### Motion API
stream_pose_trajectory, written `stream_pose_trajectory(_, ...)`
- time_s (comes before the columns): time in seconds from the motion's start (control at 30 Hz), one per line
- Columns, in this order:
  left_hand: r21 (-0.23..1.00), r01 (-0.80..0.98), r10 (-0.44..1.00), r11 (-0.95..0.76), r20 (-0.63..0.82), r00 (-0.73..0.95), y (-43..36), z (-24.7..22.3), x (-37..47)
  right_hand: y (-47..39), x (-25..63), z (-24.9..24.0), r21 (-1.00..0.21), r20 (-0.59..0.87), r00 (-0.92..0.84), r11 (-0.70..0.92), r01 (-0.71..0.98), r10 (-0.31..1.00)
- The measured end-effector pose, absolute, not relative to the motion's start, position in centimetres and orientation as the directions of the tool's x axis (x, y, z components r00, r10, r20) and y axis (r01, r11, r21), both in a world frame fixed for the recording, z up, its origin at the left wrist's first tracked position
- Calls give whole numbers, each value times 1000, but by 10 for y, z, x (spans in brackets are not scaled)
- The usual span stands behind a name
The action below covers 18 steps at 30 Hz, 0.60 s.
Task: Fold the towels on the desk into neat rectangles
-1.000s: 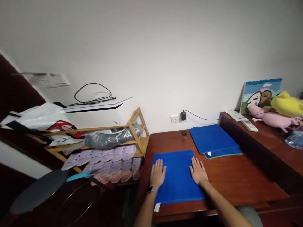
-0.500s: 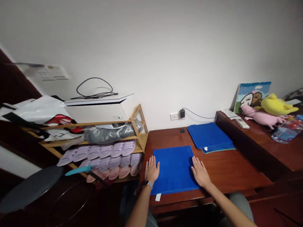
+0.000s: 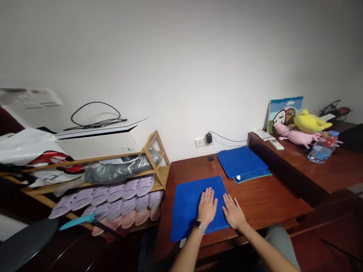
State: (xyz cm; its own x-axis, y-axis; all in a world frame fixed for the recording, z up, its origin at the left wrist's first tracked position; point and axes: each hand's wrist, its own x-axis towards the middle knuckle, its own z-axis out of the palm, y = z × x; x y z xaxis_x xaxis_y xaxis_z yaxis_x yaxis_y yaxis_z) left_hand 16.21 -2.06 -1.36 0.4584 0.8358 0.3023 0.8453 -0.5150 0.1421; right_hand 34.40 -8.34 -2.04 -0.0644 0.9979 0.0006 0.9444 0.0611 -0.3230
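A blue cloth [image 3: 188, 200] lies spread flat on the brown wooden table [image 3: 261, 200], with a white tag at its near edge, partly behind my left wrist. My left hand [image 3: 208, 207] rests flat on the cloth, right of its middle, fingers stretched out; a watch [image 3: 199, 226] is on that wrist. My right hand [image 3: 233, 212] lies flat across the cloth's right edge, fingers extended. Neither hand grasps anything. Behind them, a stack of folded blue cloths [image 3: 242, 160] with a green-edged one at the bottom lies at the back right of the table.
Left of the table stands a wooden rack [image 3: 163, 177] with several slippers [image 3: 124, 192], and a white box [image 3: 99, 145] on top. On the raised right surface are a remote [image 3: 276, 144], plush toys [image 3: 309, 122] and a plastic bottle [image 3: 322, 149]. A black plug [image 3: 209, 138] sits in the wall.
My left hand has moved from the cloth's left edge rightward across it, close to my right hand. My right hand stays near the right edge. The view has turned slightly right.
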Motion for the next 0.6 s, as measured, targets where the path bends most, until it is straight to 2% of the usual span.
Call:
stream_pose_trajectory(0.1, 207, 797, 821, -567, 217, 528, -29, -23, 208, -83, 345, -24, -310, -7, -90, 83, 947, 996)
stream_pose_trajectory(0.17, 216, 807, 835, -549, 171, 522, -29, -27, 201, -82, 345, -26, -314, 6, -86, 83, 946, 996)
stream_pose_trajectory(0.23, 194, 855, 876, -481, 153, 458, -27, -29, 163, -82, 344, -26, -326, 21, -67, 71, 943, 998)
stream_pose_trajectory(0.4, 91, 987, 982, -134, 145, 120, -22, -32, 26, -84, 344, -22, -328, 14, -47, 49, 943, 999)
stream_pose_trajectory(0.5, 56, 995, 982, -81, 175, 70, -24, -35, -12, -84, 345, -21, -323, 0, -50, 48, 945, 999)
stream_pose_trajectory(0.6, 49, 996, 978, -79, 198, 68, -27, -38, -12, -82, 346, -21, -319, -10, -57, 51, 946, 998)
